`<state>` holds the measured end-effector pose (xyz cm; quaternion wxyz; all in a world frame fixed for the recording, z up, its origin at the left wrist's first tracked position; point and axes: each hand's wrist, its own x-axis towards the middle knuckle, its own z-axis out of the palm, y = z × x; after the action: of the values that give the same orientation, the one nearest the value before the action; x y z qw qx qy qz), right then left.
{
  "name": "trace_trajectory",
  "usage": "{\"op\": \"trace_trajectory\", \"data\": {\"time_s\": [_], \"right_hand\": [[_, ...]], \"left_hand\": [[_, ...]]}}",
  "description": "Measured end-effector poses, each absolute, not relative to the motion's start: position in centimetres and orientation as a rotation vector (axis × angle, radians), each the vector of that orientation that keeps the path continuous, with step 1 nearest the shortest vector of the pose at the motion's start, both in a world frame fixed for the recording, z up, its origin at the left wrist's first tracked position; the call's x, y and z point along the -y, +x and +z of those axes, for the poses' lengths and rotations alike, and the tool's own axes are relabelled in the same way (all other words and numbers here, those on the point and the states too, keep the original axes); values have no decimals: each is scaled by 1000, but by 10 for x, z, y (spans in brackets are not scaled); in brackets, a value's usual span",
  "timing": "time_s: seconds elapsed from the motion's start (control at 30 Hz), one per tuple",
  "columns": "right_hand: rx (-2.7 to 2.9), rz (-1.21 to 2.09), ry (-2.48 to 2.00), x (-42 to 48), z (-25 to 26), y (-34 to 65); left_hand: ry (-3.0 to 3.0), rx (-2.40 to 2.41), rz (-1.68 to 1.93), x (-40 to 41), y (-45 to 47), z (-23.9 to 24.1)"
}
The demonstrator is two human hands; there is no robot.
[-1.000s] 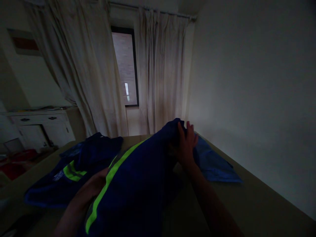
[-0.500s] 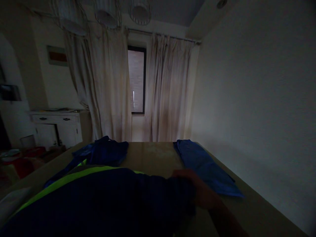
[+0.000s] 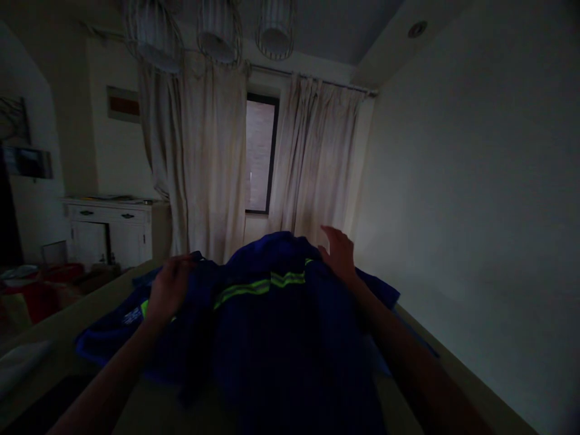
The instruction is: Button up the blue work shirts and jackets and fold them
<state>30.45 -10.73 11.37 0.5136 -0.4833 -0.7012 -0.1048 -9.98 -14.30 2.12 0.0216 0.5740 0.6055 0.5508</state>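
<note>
Upward and wide since half a second ago, the dark blue garment [image 3: 281,320] now stands raised mid-table, its yellow-green band crosswise, overlapping the blue cloth [image 3: 379,361]. Spreading it out seems the step in hand; next calls for lowering and smoothing it. The right hand [image 3: 339,254] has fingers apart at its upper edge; the left hand [image 3: 170,287], newly visible, is beside another garment [image 3: 111,329], grip unclear.

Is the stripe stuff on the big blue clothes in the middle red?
No, the stripes across the dark blue garment are bright yellow-green.
</note>
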Motion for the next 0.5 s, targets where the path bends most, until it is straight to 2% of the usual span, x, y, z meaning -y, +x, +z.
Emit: {"op": "trace_trajectory", "data": {"time_s": [0.07,0.13,0.27,0.37,0.5], "right_hand": [[1860,-178,-1193,117,52,305],[2100,88,-1181,138,-12,307],[2065,445,-1347,198,-110,319],[1972,592,-1422,237,-148,328],[1794,629,-1457,255,-158,334]], "left_hand": [[1851,-1834,1478,146,-98,-19],[1965,-1757,1201,156,-89,-73],[2104,-1754,1032,180,-68,-160],[2181,-1783,948,191,-58,-173],[2315,-1719,907,202,-39,-148]]}}
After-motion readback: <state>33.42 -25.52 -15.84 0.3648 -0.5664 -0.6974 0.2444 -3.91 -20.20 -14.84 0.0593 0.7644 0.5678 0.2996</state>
